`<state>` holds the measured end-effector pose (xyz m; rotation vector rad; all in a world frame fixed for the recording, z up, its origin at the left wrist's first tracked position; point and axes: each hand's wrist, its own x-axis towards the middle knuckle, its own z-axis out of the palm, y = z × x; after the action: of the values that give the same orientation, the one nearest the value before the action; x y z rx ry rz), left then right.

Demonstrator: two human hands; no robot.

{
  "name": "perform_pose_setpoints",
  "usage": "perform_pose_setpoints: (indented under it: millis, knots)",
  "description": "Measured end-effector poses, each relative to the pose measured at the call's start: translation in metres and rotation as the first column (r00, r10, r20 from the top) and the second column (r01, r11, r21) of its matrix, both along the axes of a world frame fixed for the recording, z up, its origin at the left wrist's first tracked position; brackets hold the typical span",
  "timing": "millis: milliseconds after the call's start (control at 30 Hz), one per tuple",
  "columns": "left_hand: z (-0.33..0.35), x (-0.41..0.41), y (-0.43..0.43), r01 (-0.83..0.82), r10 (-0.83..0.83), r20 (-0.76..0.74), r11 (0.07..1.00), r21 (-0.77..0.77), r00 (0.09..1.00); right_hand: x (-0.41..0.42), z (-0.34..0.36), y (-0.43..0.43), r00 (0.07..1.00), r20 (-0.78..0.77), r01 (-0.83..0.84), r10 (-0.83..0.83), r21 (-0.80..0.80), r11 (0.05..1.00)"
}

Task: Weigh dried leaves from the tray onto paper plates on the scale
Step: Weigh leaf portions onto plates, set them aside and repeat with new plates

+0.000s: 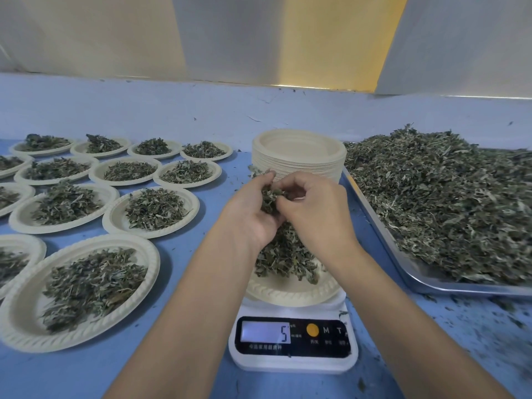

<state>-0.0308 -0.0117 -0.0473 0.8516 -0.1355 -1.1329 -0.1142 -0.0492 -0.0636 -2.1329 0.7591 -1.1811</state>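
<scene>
Two hands meet at centre frame above the leaf-heaped paper plate (288, 295) on the scale (293, 365), the left hand (252, 210) clutching a clump of dried leaves (272, 197), the right hand (315, 208) pinching bits from it; portioning seems underway, next likely needing small pinches checked against the display (264, 332).

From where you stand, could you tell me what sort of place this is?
Probably a small herb-portioning workbench: a white digital scale, a steel tray heaped with dried green leaves, and rows of filled cream paper plates.
</scene>
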Motion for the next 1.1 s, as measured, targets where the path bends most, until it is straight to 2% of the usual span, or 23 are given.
perform_pose_setpoints:
  millis: [100,267,567,767,967,1100]
  knots:
    - [-0.001,-0.001,0.0,-0.011,0.011,-0.024,0.999,-0.033,1.0,-0.001,0.001,0.0,1.0,-0.005,0.013,-0.013,-0.009,1.0]
    - [-0.004,0.002,-0.004,-0.08,0.08,0.017,0.997,-0.018,0.997,-0.003,0.003,-0.002,0.999,0.031,-0.016,0.014,0.068,0.998]
    - [-0.001,0.021,0.002,-0.157,0.153,-0.047,0.984,-0.083,0.987,-0.008,0.007,-0.014,0.986,0.147,-0.114,0.078,0.251,0.961]
    - [-0.004,0.037,0.005,-0.186,0.185,-0.022,0.979,-0.084,0.982,-0.012,0.004,-0.023,0.984,-0.092,-0.118,0.155,0.322,0.94]
    - [-0.004,0.035,0.005,-0.177,0.174,-0.036,0.98,-0.087,0.984,-0.014,0.002,-0.023,0.947,-0.287,-0.078,0.146,0.235,0.969]
    - [-0.004,0.031,0.004,-0.156,0.155,-0.028,0.985,-0.073,0.988,-0.017,0.005,-0.023,0.902,-0.38,-0.114,0.205,0.249,0.962]
